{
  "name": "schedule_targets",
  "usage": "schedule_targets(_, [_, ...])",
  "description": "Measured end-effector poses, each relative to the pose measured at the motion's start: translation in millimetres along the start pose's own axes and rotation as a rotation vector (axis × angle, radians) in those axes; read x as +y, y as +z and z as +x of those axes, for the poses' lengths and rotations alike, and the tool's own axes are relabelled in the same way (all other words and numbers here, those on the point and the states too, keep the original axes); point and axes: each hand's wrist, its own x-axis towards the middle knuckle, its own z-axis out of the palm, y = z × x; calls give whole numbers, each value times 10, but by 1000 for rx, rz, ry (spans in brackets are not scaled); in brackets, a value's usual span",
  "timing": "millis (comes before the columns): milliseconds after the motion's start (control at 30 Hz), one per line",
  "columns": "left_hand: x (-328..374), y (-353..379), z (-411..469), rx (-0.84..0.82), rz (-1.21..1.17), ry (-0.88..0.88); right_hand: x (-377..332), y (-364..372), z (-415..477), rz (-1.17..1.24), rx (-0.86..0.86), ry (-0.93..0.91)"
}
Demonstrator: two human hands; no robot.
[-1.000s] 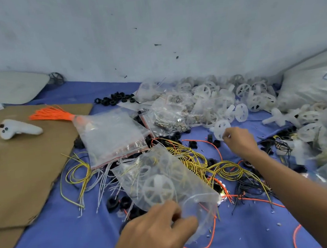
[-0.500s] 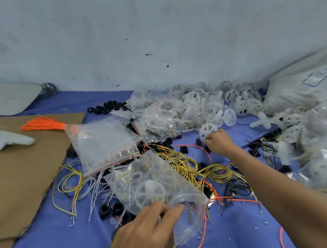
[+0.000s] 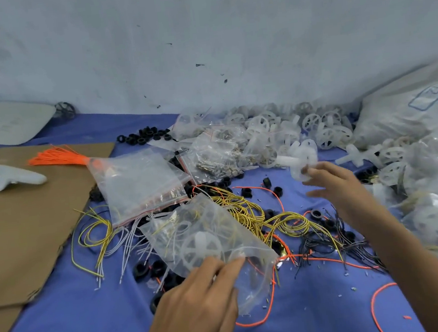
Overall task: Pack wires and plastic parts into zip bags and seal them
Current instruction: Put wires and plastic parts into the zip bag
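Left hand [image 3: 197, 300]: low at the centre of the view, back of the hand up, wrist towards the viewer. The fingers [image 3: 223, 266] reach forward, barely bent, and lie on the upper film of the zip bag [image 3: 209, 237] by its mouth. The thumb runs along the bag's near edge, so the film is pinched between thumb and fingers.
Zip bag: clear, lying on the blue cloth [image 3: 67, 330] over the tangle of yellow wires [image 3: 244, 213], mouth towards the viewer. A white spoked wheel [image 3: 202, 246] and thin wires show through it.
Right hand [image 3: 330, 181]: raised above the cloth, well apart from the bag. The forearm enters from the lower right. The fingertips grip a white plastic part [image 3: 300, 161], blurred; the other fingers are spread below it.
White parts pile [image 3: 316, 128]: against the wall, just behind the right hand.
Second zip bag [image 3: 141, 184]: flat, behind the first, with a bundle of orange wires [image 3: 55, 158] fanning from its far corner.
Black rings [image 3: 142, 137]: a cluster near the wall.
Cardboard sheet [image 3: 31, 239]: left, bearing a white controller [image 3: 11, 179].
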Motion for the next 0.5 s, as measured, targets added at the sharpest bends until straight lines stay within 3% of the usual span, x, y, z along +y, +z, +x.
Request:
schedule_targets(133, [-15, 3, -14, -92, -11, -30, 93, -120, -1163, 328, -302, 150])
schedule_targets(200, [3, -7, -26, -153, -17, -45, 182, -39, -1636, 330, -438, 235])
schedule_targets(267, [37, -8, -51, -204, 5, -32, 214, 101, -1934, 170, -480, 240])
schedule_targets(333, [68, 0, -71, -237, 51, -16, 170, 273, -2040, 37, -465, 187])
schedule_targets(500, [109, 69, -101, -323, -14, -24, 119, 766, -1990, -107, -222, 108])
